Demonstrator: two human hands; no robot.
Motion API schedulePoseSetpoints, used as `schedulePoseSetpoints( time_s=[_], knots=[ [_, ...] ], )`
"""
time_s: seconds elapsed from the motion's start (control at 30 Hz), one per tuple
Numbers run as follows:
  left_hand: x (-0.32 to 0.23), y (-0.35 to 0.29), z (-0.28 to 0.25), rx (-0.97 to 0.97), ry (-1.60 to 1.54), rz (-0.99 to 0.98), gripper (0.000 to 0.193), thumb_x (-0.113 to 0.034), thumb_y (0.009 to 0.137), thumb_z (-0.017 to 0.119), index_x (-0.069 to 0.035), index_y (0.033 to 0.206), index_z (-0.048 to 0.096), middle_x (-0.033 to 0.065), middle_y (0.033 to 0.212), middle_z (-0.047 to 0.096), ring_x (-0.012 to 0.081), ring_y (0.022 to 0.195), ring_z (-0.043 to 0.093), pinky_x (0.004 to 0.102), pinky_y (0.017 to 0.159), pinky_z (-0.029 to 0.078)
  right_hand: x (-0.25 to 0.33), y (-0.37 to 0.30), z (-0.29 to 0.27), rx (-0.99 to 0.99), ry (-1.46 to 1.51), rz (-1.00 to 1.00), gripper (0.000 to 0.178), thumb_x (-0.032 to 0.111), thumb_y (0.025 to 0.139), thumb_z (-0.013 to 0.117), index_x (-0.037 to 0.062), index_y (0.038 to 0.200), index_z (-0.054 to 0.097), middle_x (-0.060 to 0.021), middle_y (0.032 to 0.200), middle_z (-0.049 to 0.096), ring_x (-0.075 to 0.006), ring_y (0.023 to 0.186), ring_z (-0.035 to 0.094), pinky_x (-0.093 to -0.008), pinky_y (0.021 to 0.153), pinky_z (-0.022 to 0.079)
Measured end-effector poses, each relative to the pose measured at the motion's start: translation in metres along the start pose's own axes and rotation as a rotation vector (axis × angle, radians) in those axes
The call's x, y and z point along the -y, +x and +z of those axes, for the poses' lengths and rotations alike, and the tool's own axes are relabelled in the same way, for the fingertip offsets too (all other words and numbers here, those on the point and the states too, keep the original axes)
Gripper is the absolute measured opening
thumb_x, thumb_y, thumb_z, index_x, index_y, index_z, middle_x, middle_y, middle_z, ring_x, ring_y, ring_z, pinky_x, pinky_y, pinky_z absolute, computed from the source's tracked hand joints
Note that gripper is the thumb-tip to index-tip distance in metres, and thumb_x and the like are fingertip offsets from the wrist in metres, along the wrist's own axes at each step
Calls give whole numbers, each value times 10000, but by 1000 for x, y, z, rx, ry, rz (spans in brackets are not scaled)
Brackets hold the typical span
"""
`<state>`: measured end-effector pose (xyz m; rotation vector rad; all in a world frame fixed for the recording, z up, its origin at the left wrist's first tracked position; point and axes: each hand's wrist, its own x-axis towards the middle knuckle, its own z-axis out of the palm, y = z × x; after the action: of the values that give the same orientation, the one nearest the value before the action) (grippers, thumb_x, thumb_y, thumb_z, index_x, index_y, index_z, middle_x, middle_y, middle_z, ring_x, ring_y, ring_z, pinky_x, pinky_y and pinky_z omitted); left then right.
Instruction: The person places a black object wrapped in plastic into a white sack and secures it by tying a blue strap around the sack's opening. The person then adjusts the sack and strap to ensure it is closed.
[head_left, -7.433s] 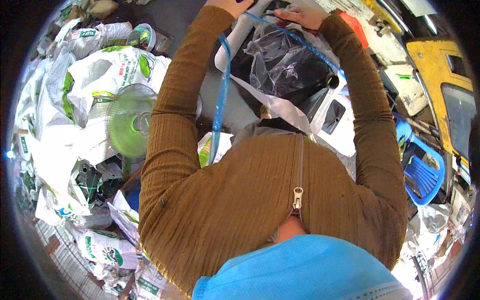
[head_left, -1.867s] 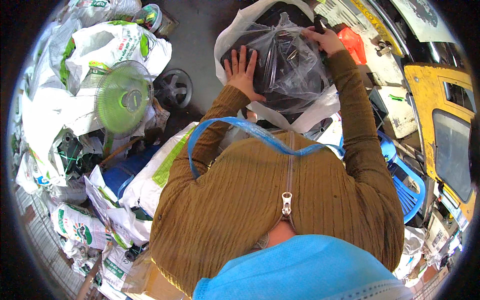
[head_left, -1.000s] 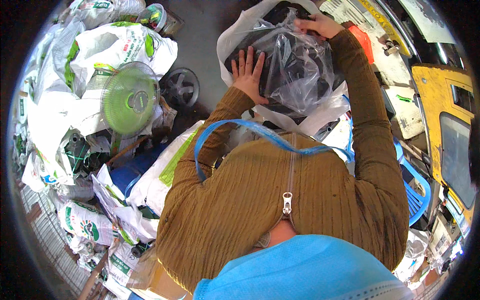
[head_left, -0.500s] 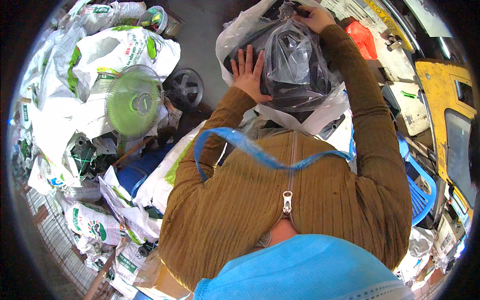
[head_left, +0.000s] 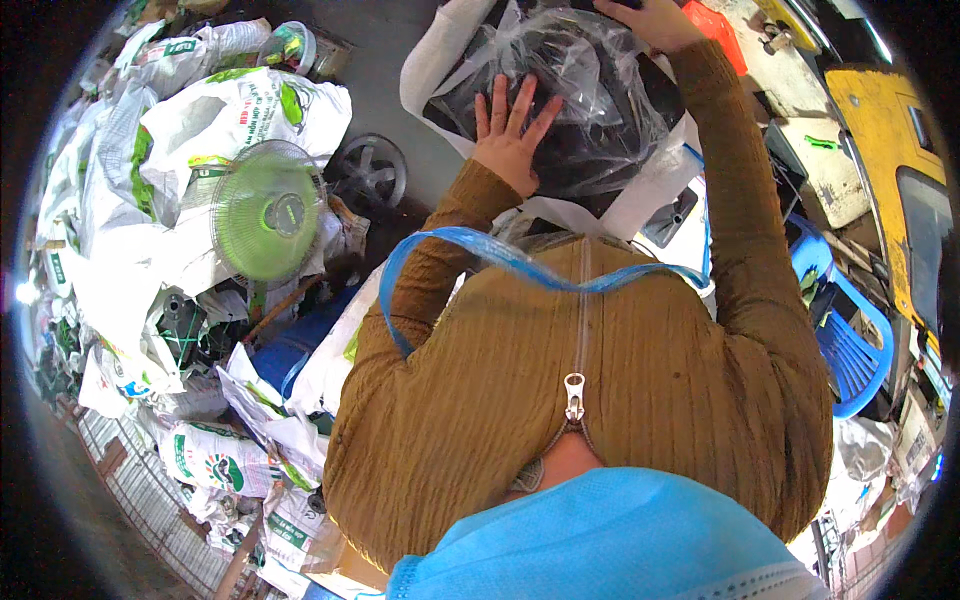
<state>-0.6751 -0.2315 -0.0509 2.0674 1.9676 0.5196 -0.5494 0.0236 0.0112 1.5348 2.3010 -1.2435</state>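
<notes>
A large white woven sack point(head_left: 428, 62) lies in front of me with its mouth spread. In it are dark things under crumpled clear plastic film point(head_left: 590, 110); their kind cannot be made out. My left hand point(head_left: 512, 135) lies flat on the film with its fingers spread, holding nothing. My right hand point(head_left: 655, 24) is at the far right side of the sack. One digit stretches out over the film there; the upper edge of the picture cuts off part of that hand.
Left of me stands a green fan point(head_left: 270, 212) before piled white sacks point(head_left: 290, 110). A dark spoked wheel point(head_left: 368, 170) lies on the floor. At the right are a blue plastic chair point(head_left: 858, 345), a yellow panel point(head_left: 880, 150) and a red bag point(head_left: 722, 35).
The sack and both hands now sit higher in the picture. My right hand has moved further up and right, its fingers no longer pinched at the film. The film looks more spread out.
</notes>
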Motion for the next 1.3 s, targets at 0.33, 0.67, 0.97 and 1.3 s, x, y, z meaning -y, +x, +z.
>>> schedulePoseSetpoints(
  time_s=[0.33, 0.67, 0.97, 1.3],
  knots=[
    [0, 4, -6, -312, -156, 130, 828, -149, 584, 627, -190, 1347, 309, 163, 1429, 164, 431, 1289, 172, 589, 1005, 177, -54, -49, 93, -447, -55, -598, 456, 269, 751, 668, 16, 1102, 524, -167, 1090, 562, -293, 960, 572, -344, 827, 441],
    [54, 58, -12, -244, 4, -112, 852, -497, 606, 724, -7, 1239, 434, 233, 1243, 445, 398, 1201, 357, 432, 1008, 295, -87, 22, 96, -323, -89, -439, 572, 281, 702, 695, 72, 1198, 500, -177, 1138, 558, -277, 1051, 543, -344, 899, 420],
    [72, 64, 8, -279, -101, -122, 1074, -639, 438, 751, -58, 1271, 401, 183, 1263, 456, 424, 1227, 315, 496, 1012, 265, -70, 40, 88, -532, -73, -476, 422, 189, 800, 548, 3, 1175, 492, -263, 1024, 567, -357, 900, 580, -414, 786, 453],
    [53, 61, 4, -349, 66, -149, 1004, -524, 483, 784, -18, 1259, 398, 252, 1223, 442, 428, 1163, 381, 476, 975, 324, -55, -23, 42, -382, -59, -426, 418, 160, 734, 552, -7, 1116, 514, -258, 965, 579, -370, 892, 575, -406, 759, 456]
  ],
)
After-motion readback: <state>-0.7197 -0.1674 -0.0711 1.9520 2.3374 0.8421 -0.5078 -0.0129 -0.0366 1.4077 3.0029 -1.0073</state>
